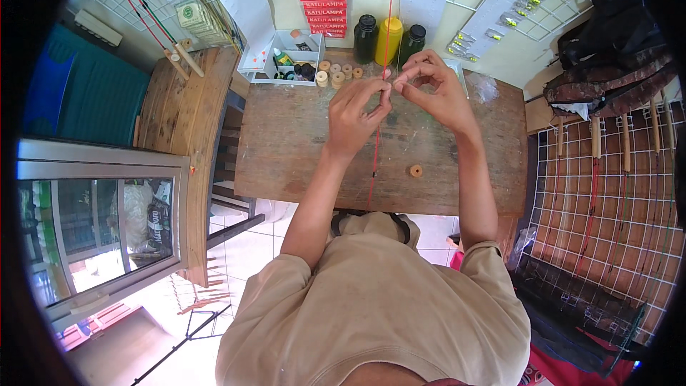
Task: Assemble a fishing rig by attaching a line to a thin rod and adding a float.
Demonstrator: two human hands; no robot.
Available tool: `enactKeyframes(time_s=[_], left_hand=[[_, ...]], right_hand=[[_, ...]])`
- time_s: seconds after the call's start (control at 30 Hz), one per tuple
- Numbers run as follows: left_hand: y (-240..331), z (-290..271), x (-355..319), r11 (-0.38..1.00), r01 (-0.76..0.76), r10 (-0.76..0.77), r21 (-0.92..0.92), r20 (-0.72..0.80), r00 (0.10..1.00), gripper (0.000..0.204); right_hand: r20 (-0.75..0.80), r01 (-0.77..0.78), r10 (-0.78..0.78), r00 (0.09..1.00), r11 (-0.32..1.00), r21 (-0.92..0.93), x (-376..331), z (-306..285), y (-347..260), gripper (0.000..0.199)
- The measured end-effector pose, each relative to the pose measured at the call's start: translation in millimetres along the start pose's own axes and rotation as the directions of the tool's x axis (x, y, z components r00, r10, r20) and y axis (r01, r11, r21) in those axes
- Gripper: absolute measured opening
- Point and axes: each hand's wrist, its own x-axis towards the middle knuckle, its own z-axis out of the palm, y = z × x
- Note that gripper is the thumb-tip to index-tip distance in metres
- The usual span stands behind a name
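Note:
A thin red rod [376,149], like a slim fishing rod, stands lengthwise over the wooden table, its far end black with a pink tip. My left hand [355,113] pinches it near the middle between thumb and fingers. Close beside the rod, my right hand [437,93] has thumb and forefinger pressed together. Whatever lies in that pinch is too small to make out. The fingertips of both hands almost meet. Nearer to me, a small round wooden spool [416,171] with a dark centre rests on the table.
On the table's [286,150] far side are a white tray [268,71] of small bottles, several thread spools [323,78], and dark and yellow bottles [388,39]. Rods with wooden handles hang on a white wire grid [572,193] at right. A glass-paned cabinet [107,221] stands left.

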Motion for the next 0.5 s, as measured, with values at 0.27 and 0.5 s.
enactKeyframes(time_s=[0.27,0.5], left_hand=[[-3.9,0.7,2.0,0.999,-0.054,0.054,-0.002,-0.027,0.998,0.027],[-12.4,5.4,-6.1,0.99,-0.119,0.126,0.072,-0.116,0.985,0.029]], right_hand=[[-0.013,-0.071,0.077,0.997,0.966,0.249,-3.5,9.0,7.9,0.01],[-0.061,-0.164,0.222,0.973,0.855,0.493,-2.2,24.2,9.6,0.008]])
